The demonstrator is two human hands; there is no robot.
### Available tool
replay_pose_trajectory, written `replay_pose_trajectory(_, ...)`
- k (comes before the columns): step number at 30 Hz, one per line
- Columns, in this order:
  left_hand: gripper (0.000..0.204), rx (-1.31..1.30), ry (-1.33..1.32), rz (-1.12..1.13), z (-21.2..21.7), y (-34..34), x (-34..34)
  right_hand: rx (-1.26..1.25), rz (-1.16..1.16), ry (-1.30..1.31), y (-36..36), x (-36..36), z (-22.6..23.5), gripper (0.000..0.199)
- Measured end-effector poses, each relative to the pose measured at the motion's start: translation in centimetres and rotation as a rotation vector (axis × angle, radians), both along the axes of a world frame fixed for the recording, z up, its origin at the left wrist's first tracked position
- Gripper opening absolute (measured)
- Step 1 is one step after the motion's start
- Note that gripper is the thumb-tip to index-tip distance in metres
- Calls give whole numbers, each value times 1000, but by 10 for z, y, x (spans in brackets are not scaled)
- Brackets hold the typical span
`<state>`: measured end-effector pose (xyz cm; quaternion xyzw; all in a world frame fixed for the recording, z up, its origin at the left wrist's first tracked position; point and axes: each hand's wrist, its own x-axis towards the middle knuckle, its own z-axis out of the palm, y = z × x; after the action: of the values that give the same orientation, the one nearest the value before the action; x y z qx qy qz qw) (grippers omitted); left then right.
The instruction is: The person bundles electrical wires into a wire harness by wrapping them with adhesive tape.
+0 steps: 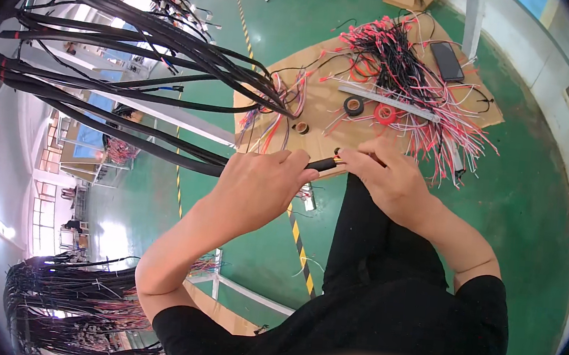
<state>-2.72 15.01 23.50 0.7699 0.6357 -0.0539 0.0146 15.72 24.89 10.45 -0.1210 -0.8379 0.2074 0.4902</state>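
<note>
Black shirt (pixel 415 323) nearest, our left hand (pixel 256 183) is gripping a crosswise cable (pixel 320 165), right hand (pixel 387 180) pinching its right end, by the cardboard's (pixel 316 144) near edge.

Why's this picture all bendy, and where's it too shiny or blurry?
Head view: the fisheye lens bends the white wall and leaves dark corners; glare whitens some green floor at left; a soft smear blurs the bottom edge; left hand and right hand look clear.

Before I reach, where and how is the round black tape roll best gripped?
Probably pinch the black tape roll by its outer rim from the left: it lies flat with bare brown cardboard there; the long grey strip crowds its far side.
</note>
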Motion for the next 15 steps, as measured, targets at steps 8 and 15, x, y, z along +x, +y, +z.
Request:
replay_pose_trajectory(8,25,133,45,-17,-10,-1,2,-29,26,-37,8,2,7,29)
replay_pose_trajectory(15,25,204,100,-48,-14,0,1,-83,13,-201,15,4,16,26)
